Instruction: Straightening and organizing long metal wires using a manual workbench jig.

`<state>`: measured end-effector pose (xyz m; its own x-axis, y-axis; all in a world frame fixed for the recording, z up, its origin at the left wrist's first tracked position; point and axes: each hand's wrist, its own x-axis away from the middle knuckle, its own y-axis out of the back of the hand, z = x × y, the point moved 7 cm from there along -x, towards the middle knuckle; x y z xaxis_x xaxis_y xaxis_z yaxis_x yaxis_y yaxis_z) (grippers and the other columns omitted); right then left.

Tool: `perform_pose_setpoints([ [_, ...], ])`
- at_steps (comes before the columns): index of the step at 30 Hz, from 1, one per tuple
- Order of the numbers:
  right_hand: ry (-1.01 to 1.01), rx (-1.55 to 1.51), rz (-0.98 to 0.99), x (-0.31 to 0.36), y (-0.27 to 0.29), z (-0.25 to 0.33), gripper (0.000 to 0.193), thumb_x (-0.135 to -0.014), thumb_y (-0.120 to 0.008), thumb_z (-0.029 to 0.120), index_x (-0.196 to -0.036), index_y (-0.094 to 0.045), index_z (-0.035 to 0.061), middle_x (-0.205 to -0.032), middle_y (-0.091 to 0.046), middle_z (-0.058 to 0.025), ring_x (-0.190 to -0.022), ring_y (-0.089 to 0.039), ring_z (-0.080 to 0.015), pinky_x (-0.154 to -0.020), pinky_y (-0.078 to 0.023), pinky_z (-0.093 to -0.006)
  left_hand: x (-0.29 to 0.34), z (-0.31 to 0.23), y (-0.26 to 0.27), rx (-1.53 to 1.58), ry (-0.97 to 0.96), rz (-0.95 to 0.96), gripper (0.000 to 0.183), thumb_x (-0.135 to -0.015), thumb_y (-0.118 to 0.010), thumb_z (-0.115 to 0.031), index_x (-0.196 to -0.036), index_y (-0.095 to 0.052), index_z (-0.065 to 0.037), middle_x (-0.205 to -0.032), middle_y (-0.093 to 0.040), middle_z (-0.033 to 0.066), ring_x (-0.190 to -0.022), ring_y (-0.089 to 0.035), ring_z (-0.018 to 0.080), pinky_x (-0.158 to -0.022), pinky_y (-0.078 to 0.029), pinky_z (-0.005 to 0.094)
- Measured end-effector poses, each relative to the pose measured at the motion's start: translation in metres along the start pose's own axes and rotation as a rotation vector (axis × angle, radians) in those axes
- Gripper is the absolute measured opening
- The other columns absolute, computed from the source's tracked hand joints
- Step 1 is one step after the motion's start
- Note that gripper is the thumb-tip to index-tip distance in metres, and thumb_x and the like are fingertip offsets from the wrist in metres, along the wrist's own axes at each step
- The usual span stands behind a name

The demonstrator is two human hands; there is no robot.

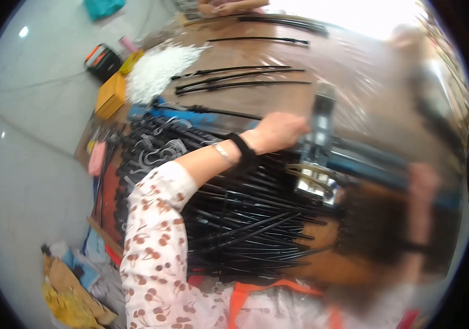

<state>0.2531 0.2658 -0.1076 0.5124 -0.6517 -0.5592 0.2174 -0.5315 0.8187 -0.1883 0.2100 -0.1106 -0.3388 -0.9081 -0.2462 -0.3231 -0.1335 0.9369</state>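
Note:
My left hand is closed beside a metal bench device with a shiny lower block. A thin black rod with a thicker sleeve runs from the left into this hand; its far end is hidden. Below my left forearm lies a large heap of similar black rods, some with grey loops. My right hand is smeared by motion, near a blue rail and a dark bundle. Its fingers cannot be made out.
Several black rods lie apart on the brown table. Beside a white pile of small pieces stand a yellow box and a black-and-orange case. Another person's hands show at the far edge. Bags lie lower left.

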Motion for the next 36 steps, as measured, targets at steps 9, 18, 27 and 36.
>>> perform_pose_setpoints([
  [9,0.161,-0.405,-0.02,-0.001,0.021,0.147,0.028,-0.082,-0.076,0.01,-0.11,-0.07,0.0086,-0.097,-0.071,-0.0062,-0.101,-0.062,-0.0271,-0.088,-0.039,-0.0419,-0.019,-0.001,-0.007,-0.113,0.105,-0.057,0.018,-0.097,-0.058,-0.025,-0.088,-0.059,-0.01,-0.074,-0.066,0.0184,-0.073,-0.066,0.0407,-0.061,-0.052,0.0502],
  [18,0.065,-0.606,0.041,-0.013,-0.016,0.153,0.032,-0.085,-0.073,0.012,-0.115,-0.068,0.0071,-0.092,-0.068,-0.0058,-0.092,-0.06,-0.0267,-0.083,-0.037,-0.0412,-0.02,-0.001,-0.022,-0.114,0.099,-0.037,0.017,-0.098,-0.057,-0.026,-0.091,-0.058,-0.01,-0.075,-0.066,0.0168,-0.074,-0.066,0.0405,-0.062,-0.051,0.0498],
  [27,0.102,-0.908,0.179,-0.023,-0.1,0.152,0.015,-0.093,-0.065,0.018,-0.101,-0.064,0.0052,-0.087,-0.059,-0.0143,-0.086,-0.058,-0.0338,-0.075,-0.046,-0.0437,-0.028,0.009,-0.055,-0.231,-0.049,-0.097,0.003,-0.094,-0.057,-0.011,-0.093,-0.057,-0.008,-0.083,-0.066,0.0181,-0.078,-0.066,0.0389,-0.065,-0.051,0.0484],
  [36,0.309,-0.324,0.496,0.158,-0.024,0.183,0.029,-0.069,-0.064,0.016,-0.096,-0.059,0.0052,-0.084,-0.052,-0.0087,-0.084,-0.055,-0.0257,-0.074,-0.045,-0.04,0.004,0.08,-0.003,-0.578,-0.28,-0.151,0.03,-0.093,-0.063,-0.009,-0.123,-0.062,-0.01,-0.107,-0.067,0.0127,-0.104,-0.064,0.0302,-0.086,-0.05,0.0418],
])
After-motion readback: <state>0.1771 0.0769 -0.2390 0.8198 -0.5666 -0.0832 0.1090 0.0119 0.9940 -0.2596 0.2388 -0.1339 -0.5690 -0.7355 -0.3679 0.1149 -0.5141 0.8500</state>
